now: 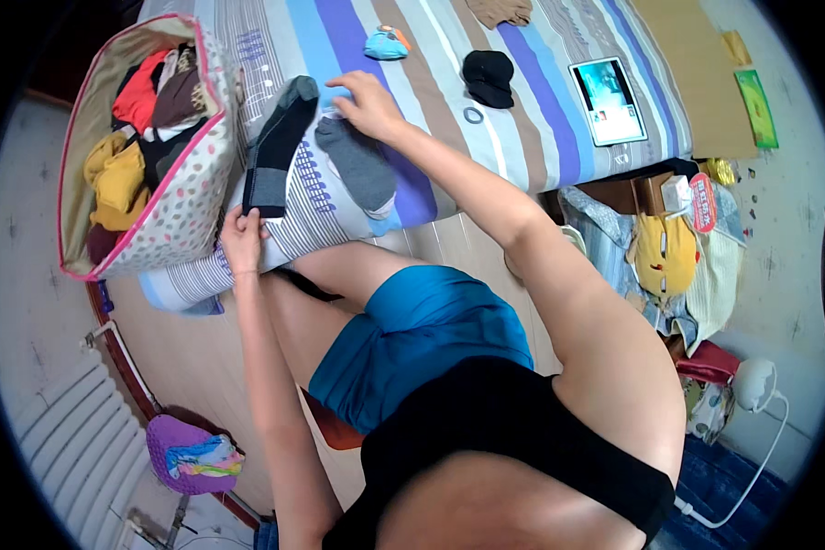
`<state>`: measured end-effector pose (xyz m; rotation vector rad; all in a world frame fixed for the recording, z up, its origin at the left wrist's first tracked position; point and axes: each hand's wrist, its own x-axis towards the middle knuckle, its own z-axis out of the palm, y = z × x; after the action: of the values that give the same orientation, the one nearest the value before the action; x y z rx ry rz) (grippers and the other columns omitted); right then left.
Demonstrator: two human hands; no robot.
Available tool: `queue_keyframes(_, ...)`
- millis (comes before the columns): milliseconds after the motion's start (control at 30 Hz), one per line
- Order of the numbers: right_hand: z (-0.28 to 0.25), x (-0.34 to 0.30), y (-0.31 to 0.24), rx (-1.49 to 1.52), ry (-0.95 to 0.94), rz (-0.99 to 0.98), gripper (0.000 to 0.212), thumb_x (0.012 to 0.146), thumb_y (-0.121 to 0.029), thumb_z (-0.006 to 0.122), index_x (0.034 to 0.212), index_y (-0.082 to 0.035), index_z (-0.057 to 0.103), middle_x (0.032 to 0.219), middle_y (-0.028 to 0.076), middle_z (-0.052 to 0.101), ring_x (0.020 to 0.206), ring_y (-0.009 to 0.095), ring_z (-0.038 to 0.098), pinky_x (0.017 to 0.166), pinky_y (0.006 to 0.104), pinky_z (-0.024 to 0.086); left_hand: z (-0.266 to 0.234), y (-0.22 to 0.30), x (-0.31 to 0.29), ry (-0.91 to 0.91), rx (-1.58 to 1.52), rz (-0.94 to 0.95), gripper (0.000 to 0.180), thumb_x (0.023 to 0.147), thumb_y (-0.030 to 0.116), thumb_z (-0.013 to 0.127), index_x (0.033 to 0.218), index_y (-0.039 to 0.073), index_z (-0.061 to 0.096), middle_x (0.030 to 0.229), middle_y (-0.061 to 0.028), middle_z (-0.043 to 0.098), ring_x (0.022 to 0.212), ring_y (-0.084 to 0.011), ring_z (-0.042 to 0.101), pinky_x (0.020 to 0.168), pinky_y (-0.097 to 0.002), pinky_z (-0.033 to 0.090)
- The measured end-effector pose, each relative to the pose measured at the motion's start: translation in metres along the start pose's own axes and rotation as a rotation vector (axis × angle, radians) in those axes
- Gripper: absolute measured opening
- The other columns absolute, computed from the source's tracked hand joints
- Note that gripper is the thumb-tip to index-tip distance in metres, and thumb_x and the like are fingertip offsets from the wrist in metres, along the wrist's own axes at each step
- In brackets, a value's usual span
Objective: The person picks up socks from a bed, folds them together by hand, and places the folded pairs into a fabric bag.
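On the striped bedspread [559, 128], our left hand [243, 240] pinches the black-and-gray sock [280, 142] by its cuff [265, 196], our right hand [368, 105] spreads loosely near the gray sock [356, 165], and we'd best hold that cuff untwisted.

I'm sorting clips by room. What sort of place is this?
Most likely a bedroom at home: there's a broad bed with striped covering, a dotted fabric bin of clothes, and a white radiator.
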<state>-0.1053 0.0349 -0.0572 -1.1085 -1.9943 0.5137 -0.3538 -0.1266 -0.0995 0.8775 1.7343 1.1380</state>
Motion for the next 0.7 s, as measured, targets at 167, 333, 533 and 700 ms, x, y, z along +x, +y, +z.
queue_keyframes(167, -0.082, -0.021, 0.07, -0.293, 0.322, 0.208, 0.025, 0.063, -0.004, 0.05, 0.085, -0.005, 0.063, 0.083, 0.018, 0.058, 0.084, 0.032, 0.054, 0.075, 0.0414, 0.042, -0.004, -0.01, 0.009, 0.281, 0.544, 0.194, 0.065, 0.071, 0.04, 0.066, 0.109, -0.01, 0.048, 0.1, -0.0184, 0.055, 0.087, -0.0234, 0.053, 0.078, -0.0305, 0.042)
queue_keyframes(333, -0.148, -0.041, 0.203, -0.777, 0.149, 0.351, 0.052, 0.071, -0.033, 0.059, 0.118, -0.013, 0.047, 0.124, 0.019, 0.04, 0.116, 0.036, 0.034, 0.092, 0.0455, 0.033, 0.012, -0.016, 0.027, 0.223, 0.577, 0.237, 0.063, 0.07, 0.039, 0.066, 0.103, -0.012, 0.051, 0.094, -0.023, 0.058, 0.087, -0.0262, 0.056, 0.08, -0.0324, 0.041)
queue_keyframes(533, -0.092, -0.034, 0.109, -0.322, -0.011, 0.006, 0.05, 0.077, -0.027, 0.058, 0.12, -0.006, 0.044, 0.116, 0.02, 0.046, 0.107, 0.032, 0.044, 0.091, 0.0369, 0.034, 0.007, -0.018, 0.013, 0.047, 0.116, -0.104, 0.027, 0.074, 0.021, 0.065, 0.074, -0.003, 0.053, 0.061, -0.0055, 0.055, 0.04, -0.0073, 0.047, 0.036, -0.0199, 0.039)
queue_keyframes(700, -0.004, -0.036, 0.045, 0.044, -0.246, 0.121, 0.063, 0.069, -0.031, 0.068, 0.117, 0.002, 0.044, 0.111, 0.018, 0.052, 0.108, 0.028, 0.046, 0.091, 0.034, 0.036, 0.017, -0.007, -0.008, 0.05, -0.011, -0.162, 0.022, 0.077, 0.019, 0.064, 0.082, -0.001, 0.055, 0.064, -0.0048, 0.057, 0.046, -0.0084, 0.051, 0.04, -0.0192, 0.043)
